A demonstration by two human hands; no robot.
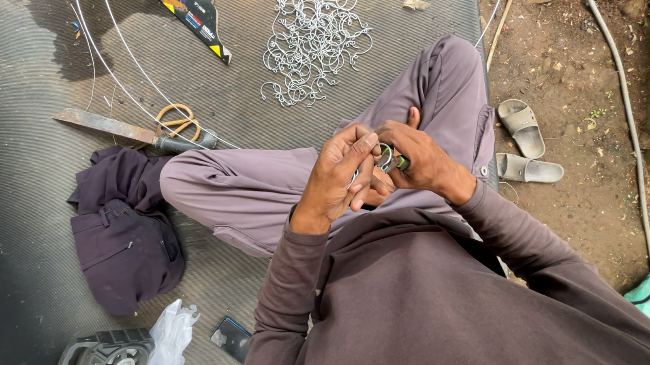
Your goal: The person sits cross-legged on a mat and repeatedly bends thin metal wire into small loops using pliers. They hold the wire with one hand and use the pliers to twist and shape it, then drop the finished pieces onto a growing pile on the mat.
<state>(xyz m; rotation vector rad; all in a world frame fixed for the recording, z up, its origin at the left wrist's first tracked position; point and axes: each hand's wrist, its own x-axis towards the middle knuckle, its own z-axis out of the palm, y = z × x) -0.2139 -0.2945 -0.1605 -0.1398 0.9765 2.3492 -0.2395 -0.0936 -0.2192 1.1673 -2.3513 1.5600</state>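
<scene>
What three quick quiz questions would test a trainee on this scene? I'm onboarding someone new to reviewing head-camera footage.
1. True or false: both hands are closed on the same small piece of bent wire.
2. Which lies farthest from the hands? A) the pile of wire hooks B) the machete C) the portable fan
3. What footwear sits on the dirt beside the mat?

Key
1. True: the left hand and right hand meet on the bent wire above the lap.
2. C: the portable fan lies farther than the pile of wire hooks or the machete.
3. A pair of sandals, off the mat.
</scene>
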